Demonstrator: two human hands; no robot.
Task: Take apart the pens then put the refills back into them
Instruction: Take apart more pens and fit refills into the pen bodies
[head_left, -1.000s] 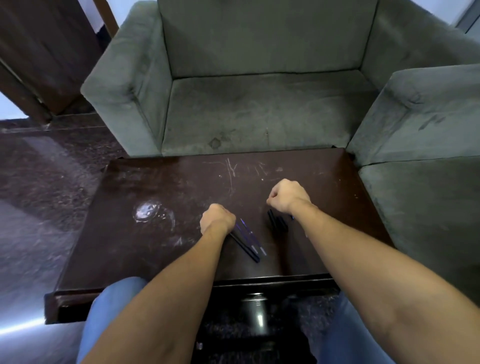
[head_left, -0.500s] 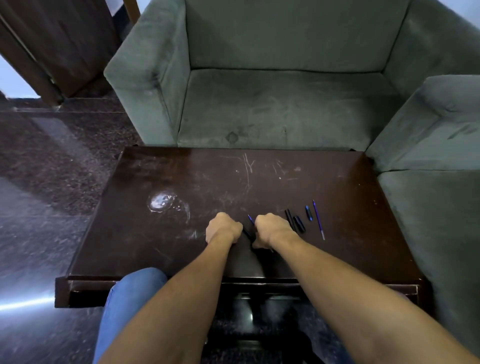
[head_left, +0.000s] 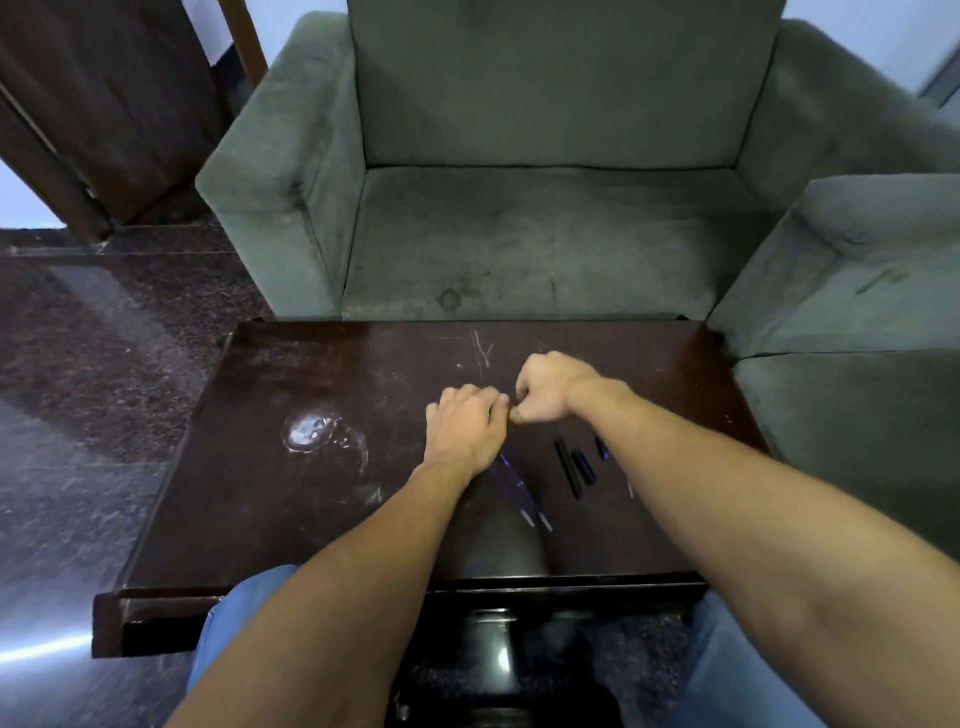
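My left hand (head_left: 464, 432) and my right hand (head_left: 551, 387) meet fingertip to fingertip over the middle of the dark wooden table (head_left: 291, 525). Both are closed on a pen that their fingers almost wholly hide. Just behind my left wrist lie two thin blue refills (head_left: 511, 488) with silver tips. To their right rest a long black pen barrel (head_left: 567, 468), a shorter black piece (head_left: 583, 467) and a small blue piece (head_left: 602, 448). My right forearm covers most of another refill (head_left: 631, 489).
A whitish smear (head_left: 311, 434) marks the table's left half. A grey-green sofa (head_left: 519, 244) stands right behind the table and a second one (head_left: 857, 312) borders its right side. My knees in blue jeans sit under the near edge.
Both hands closed together over a pen near the refills, then moved away from me toward the table's middle, still joined. The loose parts on the table have stayed put.
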